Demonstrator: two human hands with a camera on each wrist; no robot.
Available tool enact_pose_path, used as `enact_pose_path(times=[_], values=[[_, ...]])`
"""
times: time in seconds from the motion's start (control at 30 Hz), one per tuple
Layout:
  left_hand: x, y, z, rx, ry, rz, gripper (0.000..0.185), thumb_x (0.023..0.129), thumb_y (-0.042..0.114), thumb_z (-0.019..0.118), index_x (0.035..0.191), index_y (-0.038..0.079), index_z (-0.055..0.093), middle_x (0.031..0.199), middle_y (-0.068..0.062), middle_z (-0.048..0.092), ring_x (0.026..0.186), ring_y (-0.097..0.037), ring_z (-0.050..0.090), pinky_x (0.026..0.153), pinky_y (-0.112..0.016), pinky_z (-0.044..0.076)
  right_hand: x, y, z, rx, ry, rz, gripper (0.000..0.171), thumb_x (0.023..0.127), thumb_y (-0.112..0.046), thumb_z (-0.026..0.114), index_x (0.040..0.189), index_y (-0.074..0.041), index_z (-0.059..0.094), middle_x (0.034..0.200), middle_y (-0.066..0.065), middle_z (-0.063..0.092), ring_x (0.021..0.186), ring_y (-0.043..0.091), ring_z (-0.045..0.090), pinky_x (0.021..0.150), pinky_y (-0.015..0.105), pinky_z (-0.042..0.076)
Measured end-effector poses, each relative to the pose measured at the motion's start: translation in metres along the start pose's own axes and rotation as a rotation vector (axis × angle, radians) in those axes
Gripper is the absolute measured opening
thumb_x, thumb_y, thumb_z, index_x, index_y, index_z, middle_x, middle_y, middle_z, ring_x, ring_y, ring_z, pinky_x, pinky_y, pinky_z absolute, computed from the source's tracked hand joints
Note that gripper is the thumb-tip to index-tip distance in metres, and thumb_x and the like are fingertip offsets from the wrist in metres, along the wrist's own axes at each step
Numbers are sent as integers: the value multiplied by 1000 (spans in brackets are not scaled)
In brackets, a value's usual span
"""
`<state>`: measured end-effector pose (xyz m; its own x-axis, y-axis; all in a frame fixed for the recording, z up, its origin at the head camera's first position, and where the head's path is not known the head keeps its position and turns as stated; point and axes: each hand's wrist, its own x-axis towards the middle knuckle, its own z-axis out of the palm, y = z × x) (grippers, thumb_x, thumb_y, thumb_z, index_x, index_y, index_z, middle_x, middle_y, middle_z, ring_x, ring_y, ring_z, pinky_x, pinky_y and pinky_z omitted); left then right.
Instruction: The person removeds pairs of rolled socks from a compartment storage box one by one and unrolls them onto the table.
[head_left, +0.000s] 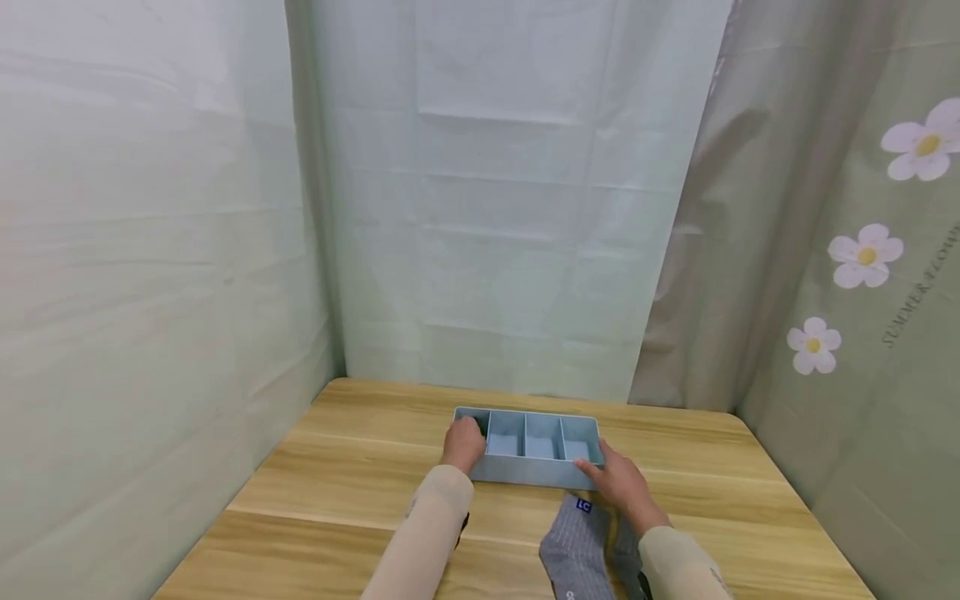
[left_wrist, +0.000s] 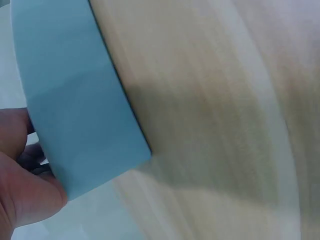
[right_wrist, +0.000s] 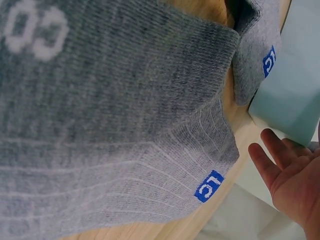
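Lying crosswise on the bench (head_left: 360, 467), long axis left to right: a pale blue tray (head_left: 527, 481) of four compartments, near the far edge and straight ahead. At the tray's left end, left hand (head_left: 463, 444), fingers curled over the rim into the leftmost compartment, thumb pressed on the outer wall in the left wrist view (left_wrist: 30, 195), so grasping that end. At the right end, right hand (head_left: 622, 483), fingers fairly straight and laid against the near right corner, palm open in the right wrist view (right_wrist: 295, 180); touching rather than clenched, as far as can be told. One hand at each short end, then, with the tray between them. Just nearer than the tray, beside and partly under the right wrist: grey socks (head_left: 581, 546) with a small blue label, flat on the bench, close to the tray's front wall (right_wrist: 292, 100) and much nearer the right hand than the left.
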<state>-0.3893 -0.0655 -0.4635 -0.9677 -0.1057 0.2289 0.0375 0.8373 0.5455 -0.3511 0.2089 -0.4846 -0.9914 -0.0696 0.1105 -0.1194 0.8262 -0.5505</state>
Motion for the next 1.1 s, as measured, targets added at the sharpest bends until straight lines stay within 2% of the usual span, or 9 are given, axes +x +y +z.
enact_pose_path(times=[0.07, 0.13, 0.43, 0.5, 0.63, 0.83, 1.1], values=[[-3, 2, -3, 20, -30, -9, 8, 84, -4, 62, 76, -6, 65, 83, -20, 66, 78, -32, 64, 70, -44, 53, -1, 0, 0, 0, 0, 2, 78, 99, -40, 59, 149, 11, 29, 142, 37, 42, 128, 53, 43, 103, 62, 37], [-5, 3, -4, 24, -28, -7, 9, 84, -3, 63, 76, -5, 65, 82, -19, 66, 75, -30, 62, 68, -43, 52, -2, 0, 1, 0, -1, 6, 77, 99, -39, 60, 149, 11, 30, 142, 37, 42, 128, 53, 43, 103, 62, 37], [-7, -8, 7, -58, 100, 43, 6, 79, -4, 70, 75, -6, 66, 77, -19, 65, 73, -32, 63, 66, -46, 53, -3, 0, 2, -1, 6, 12, 79, 98, -43, 59, 150, 10, 30, 142, 36, 42, 127, 52, 44, 103, 62, 37], [-7, -9, 9, -93, 127, 36, 6, 77, -4, 73, 80, -8, 69, 81, -21, 68, 78, -35, 66, 70, -47, 54, -3, 0, 3, -1, 5, 21, 79, 98, -42, 59, 150, 9, 29, 143, 36, 42, 128, 52, 44, 103, 62, 37], [-5, -13, 9, -182, 169, 12, 22, 75, -2, 76, 97, -8, 73, 96, -23, 71, 91, -39, 67, 81, -49, 55, -3, -1, 3, -5, 6, 28, 77, 99, -40, 59, 150, 10, 29, 144, 35, 41, 129, 51, 43, 104, 62, 36], [-1, -15, -2, -243, 207, 23, 29, 77, 5, 75, 105, -2, 75, 100, -18, 73, 89, -38, 68, 76, -47, 55, 0, -2, 2, -13, 6, 39, 77, 99, -41, 58, 150, 9, 30, 145, 34, 40, 130, 51, 42, 104, 61, 35], [8, -11, -19, -336, 197, 26, 31, 82, 14, 76, 111, 4, 75, 108, -13, 73, 94, -32, 67, 79, -47, 54, 0, -4, -3, -4, -12, 31, 77, 100, -40, 58, 151, 9, 27, 146, 35, 38, 131, 52, 41, 105, 62, 35]])
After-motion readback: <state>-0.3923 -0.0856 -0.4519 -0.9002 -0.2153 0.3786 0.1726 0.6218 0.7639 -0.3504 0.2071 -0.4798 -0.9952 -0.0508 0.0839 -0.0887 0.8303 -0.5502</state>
